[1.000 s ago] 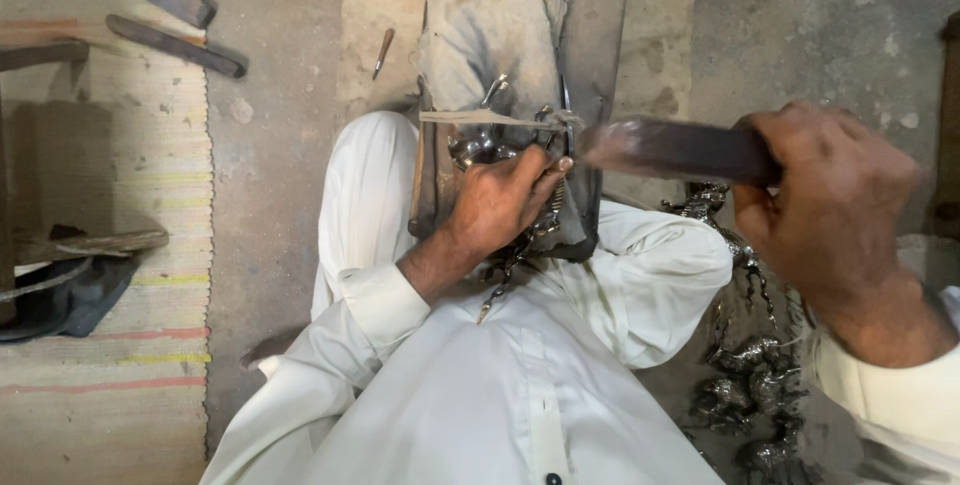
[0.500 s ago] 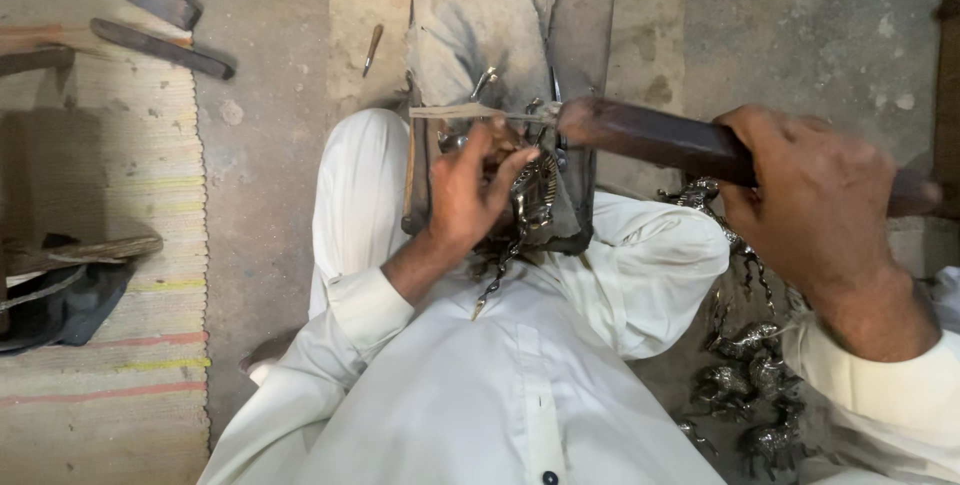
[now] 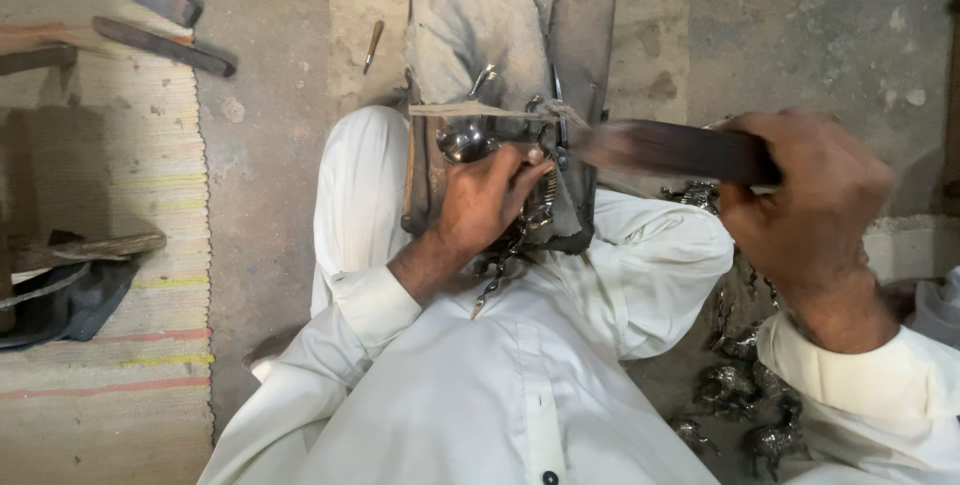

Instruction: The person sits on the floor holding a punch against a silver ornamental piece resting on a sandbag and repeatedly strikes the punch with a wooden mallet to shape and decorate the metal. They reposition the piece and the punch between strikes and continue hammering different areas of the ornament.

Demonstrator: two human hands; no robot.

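My left hand grips a shiny metal piece with a rounded end and presses it on a dark block between my knees. A thin metal chain hangs below this hand over my white clothes. My right hand is shut on the dark wooden handle of a long file, blurred by motion. The file's far end lies across the metal piece, just above my left fingers.
Several dark metal castings lie on the floor at my right knee. Flat metal tools rest at the top left beside a striped mat. A small tool lies on the slab left of the block.
My right hand has drawn the file back to the right and then pushed it again across the piece. My left hand has shifted its fingers on the metal piece but stays in place.
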